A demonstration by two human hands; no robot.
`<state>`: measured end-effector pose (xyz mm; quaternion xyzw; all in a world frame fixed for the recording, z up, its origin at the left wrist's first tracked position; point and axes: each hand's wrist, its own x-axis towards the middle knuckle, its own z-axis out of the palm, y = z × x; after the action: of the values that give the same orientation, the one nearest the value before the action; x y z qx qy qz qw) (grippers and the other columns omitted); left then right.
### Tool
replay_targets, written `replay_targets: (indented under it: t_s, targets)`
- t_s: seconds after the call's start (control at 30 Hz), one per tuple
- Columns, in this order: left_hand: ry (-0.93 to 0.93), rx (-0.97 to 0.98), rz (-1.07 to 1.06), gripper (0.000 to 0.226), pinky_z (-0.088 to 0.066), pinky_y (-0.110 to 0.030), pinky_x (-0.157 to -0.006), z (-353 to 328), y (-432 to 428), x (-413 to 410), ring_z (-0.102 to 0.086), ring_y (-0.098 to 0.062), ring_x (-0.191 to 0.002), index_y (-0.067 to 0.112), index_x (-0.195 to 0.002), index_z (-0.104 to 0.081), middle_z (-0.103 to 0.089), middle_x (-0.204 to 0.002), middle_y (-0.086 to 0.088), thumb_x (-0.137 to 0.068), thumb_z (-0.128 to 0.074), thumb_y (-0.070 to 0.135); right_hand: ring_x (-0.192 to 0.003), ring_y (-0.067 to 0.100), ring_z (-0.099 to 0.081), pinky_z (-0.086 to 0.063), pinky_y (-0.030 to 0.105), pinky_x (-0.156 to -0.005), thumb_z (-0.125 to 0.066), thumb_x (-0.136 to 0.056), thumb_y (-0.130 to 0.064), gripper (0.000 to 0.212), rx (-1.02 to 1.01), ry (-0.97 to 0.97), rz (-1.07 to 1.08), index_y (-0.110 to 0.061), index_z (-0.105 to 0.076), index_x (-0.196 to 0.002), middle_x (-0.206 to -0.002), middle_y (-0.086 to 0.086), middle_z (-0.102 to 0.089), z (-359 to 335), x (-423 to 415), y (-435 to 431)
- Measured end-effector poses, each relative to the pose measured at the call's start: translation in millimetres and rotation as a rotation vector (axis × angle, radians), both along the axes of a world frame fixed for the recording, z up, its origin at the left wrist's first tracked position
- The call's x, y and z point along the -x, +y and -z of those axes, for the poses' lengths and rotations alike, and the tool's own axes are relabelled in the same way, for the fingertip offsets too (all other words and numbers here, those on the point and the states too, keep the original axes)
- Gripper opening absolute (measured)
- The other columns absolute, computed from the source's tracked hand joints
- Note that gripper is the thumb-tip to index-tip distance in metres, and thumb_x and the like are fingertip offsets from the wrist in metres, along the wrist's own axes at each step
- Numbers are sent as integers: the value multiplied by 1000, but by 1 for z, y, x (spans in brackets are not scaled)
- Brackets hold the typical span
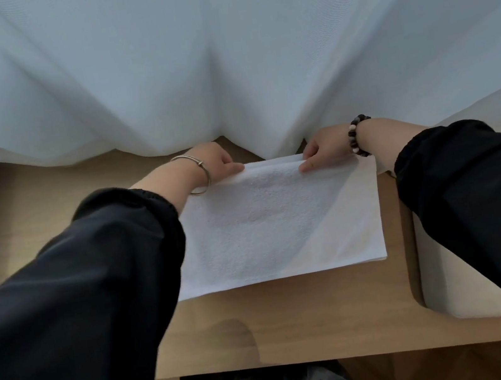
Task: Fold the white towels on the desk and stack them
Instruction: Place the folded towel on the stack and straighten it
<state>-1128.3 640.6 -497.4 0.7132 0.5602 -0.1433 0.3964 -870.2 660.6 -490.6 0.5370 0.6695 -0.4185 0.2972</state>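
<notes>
**Sleeves reach across a desk as a white towel takes its fold**

Dark sleeves (79, 301) fill the near corners of the head view, both arms stretched over a wooden desk (264, 320) toward a sheer curtain (221, 62) hanging at its far edge. Between them a white towel (267, 220) lies flat in the middle of the desk, with two layers showing at its near right corner. The left hand (216, 162), a thin bangle (199, 178) at the wrist, curls its fingers onto the far left edge. The right hand (325, 150), wearing a beaded bracelet (358, 138), pinches the far edge between thumb and finger. The fold appears to be mid-way, the far edges being squared up. The next move probably calls for lifting both far corners evenly and keeping the layers aligned. No other towel or stack is in view.
</notes>
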Motion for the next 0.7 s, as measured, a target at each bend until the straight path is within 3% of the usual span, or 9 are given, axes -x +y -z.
replay_targets:
  t_s: [0.07,0.17,0.27,0.33,0.47,0.6,0.7]
  targets:
    - [-29,39,-26,40,-34,-28,-57,5,4,-10,-46,-18,-63,13,-68,-61,-48,-64,0,-90,-53,46,-62,5,-47,-34,21,-56,-53,-88,-55,35,30,18,19,-30,-58,-65,-67,-15,-54,1,7,2]
    - [-84,79,-55,42,-39,-29,-63,11,7,-16,-48,-17,-66,9,-76,-68,-53,-70,0,-85,-58,49,-58,12,-47,-36,23,-55,-55,-87,-55,36,126,78,121,-25,-59,-68,-61,-11,-55,2,15,6]
    - [-118,100,-62,38,-43,-28,-65,13,9,-19,-52,-15,-68,13,-79,-72,-59,-74,0,-82,-62,50,-73,16,-56,-45,29,-70,-60,-86,-52,26,166,91,75,-27,-69,-89,-83,-5,-65,3,23,8]
    - [-132,110,-60,35,-46,-30,-68,13,10,-18,-54,-15,-72,13,-81,-72,-64,-81,-2,-82,-65,47,-75,12,-59,-48,27,-74,-61,-86,-49,26,126,81,29,-25,-69,-93,-83,-9,-65,2,28,9]
    - [-176,16,-70,25,-48,-30,-76,16,9,-18,-60,-16,-82,10,-84,-72,-70,-91,-4,-85,-66,34,-69,18,-49,-38,26,-58,-62,-86,-41,30,-72,72,-43,-11,-61,-80,-70,-1,-53,8,35,3]
    - [-182,-95,-16,23,-39,-27,-67,23,2,-19,-54,-14,-76,16,-76,-63,-59,-75,5,-88,-61,35,-74,18,-45,-27,27,-54,-61,-88,-41,33,-304,67,-75,-20,-44,-69,-69,-7,-42,19,38,-16]
    - [-137,-91,17,34,-33,-27,-56,28,0,-15,-48,-9,-63,22,-62,-53,-51,-64,9,-86,-61,45,-70,15,-46,-29,27,-55,-63,-84,-45,30,-297,101,36,-21,-49,-73,-74,-5,-49,19,29,-21]
